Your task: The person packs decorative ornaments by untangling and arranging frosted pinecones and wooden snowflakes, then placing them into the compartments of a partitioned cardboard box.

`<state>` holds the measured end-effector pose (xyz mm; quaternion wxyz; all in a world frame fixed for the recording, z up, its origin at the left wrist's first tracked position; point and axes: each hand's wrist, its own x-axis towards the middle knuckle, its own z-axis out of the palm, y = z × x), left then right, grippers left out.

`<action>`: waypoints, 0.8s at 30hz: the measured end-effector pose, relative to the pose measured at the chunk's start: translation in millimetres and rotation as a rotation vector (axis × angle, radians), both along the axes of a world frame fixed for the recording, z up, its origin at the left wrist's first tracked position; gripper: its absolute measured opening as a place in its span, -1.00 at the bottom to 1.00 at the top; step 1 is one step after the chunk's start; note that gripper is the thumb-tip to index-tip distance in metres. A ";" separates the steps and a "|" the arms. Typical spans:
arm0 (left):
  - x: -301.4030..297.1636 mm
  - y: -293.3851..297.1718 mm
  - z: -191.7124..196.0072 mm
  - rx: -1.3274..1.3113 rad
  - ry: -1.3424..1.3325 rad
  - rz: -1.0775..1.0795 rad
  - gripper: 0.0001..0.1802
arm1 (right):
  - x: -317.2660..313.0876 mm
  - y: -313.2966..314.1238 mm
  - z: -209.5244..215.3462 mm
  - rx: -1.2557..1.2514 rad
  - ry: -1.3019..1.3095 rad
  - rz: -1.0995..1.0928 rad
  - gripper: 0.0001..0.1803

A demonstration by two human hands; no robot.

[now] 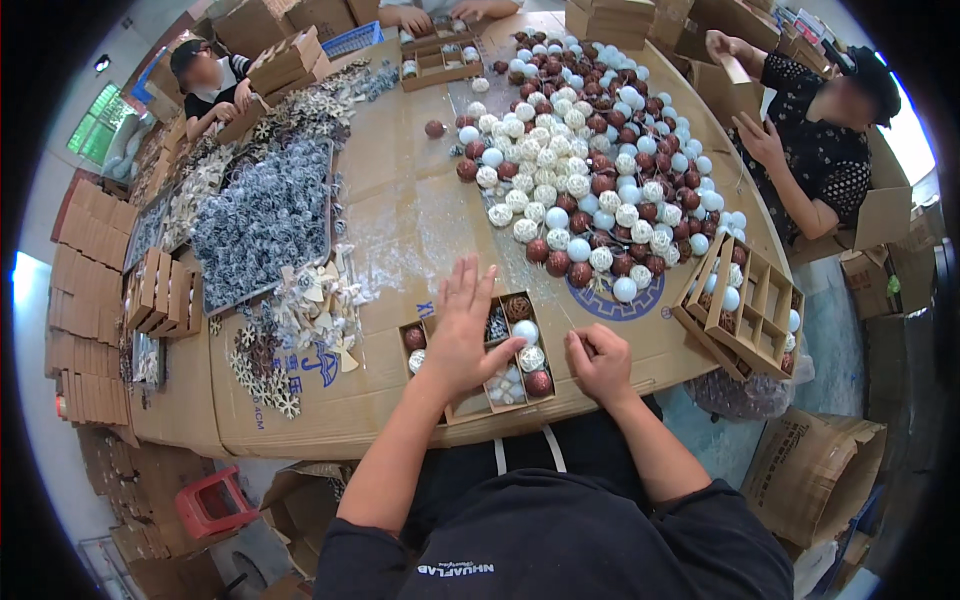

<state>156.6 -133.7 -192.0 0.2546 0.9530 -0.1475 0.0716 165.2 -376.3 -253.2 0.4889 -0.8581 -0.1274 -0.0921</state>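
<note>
A shallow cardboard box (515, 407) with compartments sits near the table edge in front of me. My left hand (458, 335) lies over its middle, fingers stretched out and nothing gripped, covering several compartments. Around that hand show a brown woven ball (518, 307), a pale blue ball (525, 330), a white woven ball (532, 358) and a dark red glitter ball (538, 383). Small whitish pieces (505, 385) fill a front compartment. Just right of the box, my right hand (600, 362) is closed with curled fingers; whatever it may hold is hidden.
A large heap of balls (550, 150) covers the table's far right. At left are a tray of frosted pine cones (265, 220) and wooden snowflakes (265, 375). Stacked divided boxes (750, 310) stand at the right edge. Co-workers sit across and at both sides.
</note>
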 end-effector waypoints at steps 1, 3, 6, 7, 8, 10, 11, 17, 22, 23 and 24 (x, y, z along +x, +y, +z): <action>-7.1 0.5 7.7 0.025 -0.030 0.015 0.02 | 2.2 0.8 -1.7 0.026 -0.013 0.003 -0.88; -22.5 -7.3 1.5 0.009 0.017 -0.026 0.00 | 0.1 -1.6 -4.6 0.026 -0.006 -0.007 -0.88; -44.5 -23.1 -18.7 0.219 0.131 0.027 0.10 | 1.9 9.0 -1.6 0.035 -0.009 0.022 -0.88; -45.9 -26.9 -21.1 0.204 0.107 0.038 0.09 | 2.2 8.6 -2.4 0.021 -0.016 0.019 -0.88; -47.6 -28.1 -22.3 0.190 0.081 0.051 0.09 | 2.7 8.4 -3.0 0.008 -0.024 0.019 -0.87; -43.4 -23.0 -23.9 0.131 0.101 0.019 0.06 | 1.4 8.3 2.9 -0.008 -0.022 0.015 -0.87; -41.1 -19.3 -23.9 0.112 0.108 0.001 0.06 | 1.0 8.1 6.2 0.006 -0.001 0.011 -0.87; -70.9 25.7 -6.2 -0.202 -0.203 0.291 -0.26 | -1.2 5.1 1.9 0.032 0.015 0.001 -0.87; -103.8 121.8 -17.6 -0.163 -0.073 1.010 -0.58 | 0.4 5.7 -0.2 0.038 -0.043 -0.003 -0.87; -105.8 133.7 -14.1 -0.157 -0.071 1.018 -0.58 | 0.6 6.0 -0.3 0.041 -0.038 0.004 -0.87; -107.1 143.9 -10.6 -0.105 0.112 1.032 -0.55 | 0.7 6.0 1.0 0.037 -0.032 0.006 -0.88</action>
